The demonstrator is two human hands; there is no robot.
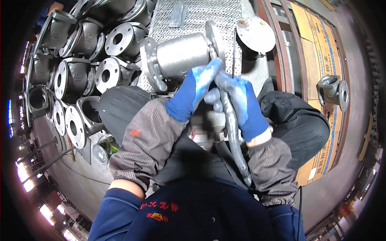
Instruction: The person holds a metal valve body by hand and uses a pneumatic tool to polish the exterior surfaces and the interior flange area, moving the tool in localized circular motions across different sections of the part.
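A grey metal casting, a cylinder with a round flange at each end, lies on its side in front of me. My left hand, in a blue and white glove, closes around the front of a slim hand grinder. The grinder's tip reaches the inner side of the casting's right flange; whether it touches cannot be told. My right hand, gloved the same way, wraps around the grinder's body behind the left hand. From there a thick grey hose runs down between my legs.
Several flanged castings are piled at left. Under the work lies a patterned metal plate, with a round pale disc to its right. Farther right, another casting rests on flattened cardboard. A tin can stands by my left leg.
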